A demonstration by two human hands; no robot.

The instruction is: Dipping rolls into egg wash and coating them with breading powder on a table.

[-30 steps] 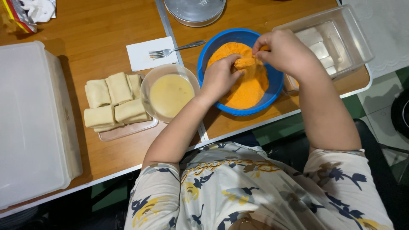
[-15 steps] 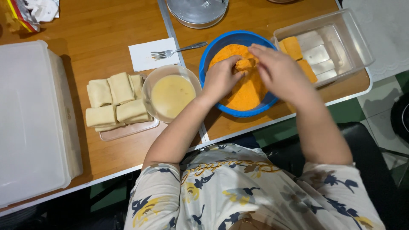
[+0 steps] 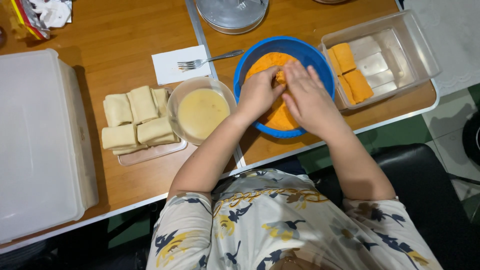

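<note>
1. Head view, hands: both are working inside the blue bowl, which is sitting on the wooden table & holding orange crumbs; left hand & right hand are meeting over a crumb-coated roll; fingers of both are curling around it, w/ only a small orange patch showing between them; left is gripping it from the left side, right is cupping over it from the right.
2. Roll's axis: mostly hidden by the fingers; can't tell which way its long axis is pointing.
3. Right of the bowl: a clear plastic tub is sitting just beside it; three coated rolls are lying in its left end, side by side, long axes running roughly away from the person w/ a slight tilt to the left.
4. Left of the bowl: a glass bowl of pale yellow batter is standing near it; next to that a tray is carrying uncoated pale rolls, packed touching each other.
5. Far side: a fork is lying on a white napkin, tines pointing left; a round metal lid is resting at the top edge.
6. Far left: a large white lidded container is taking up the table edge.
</note>
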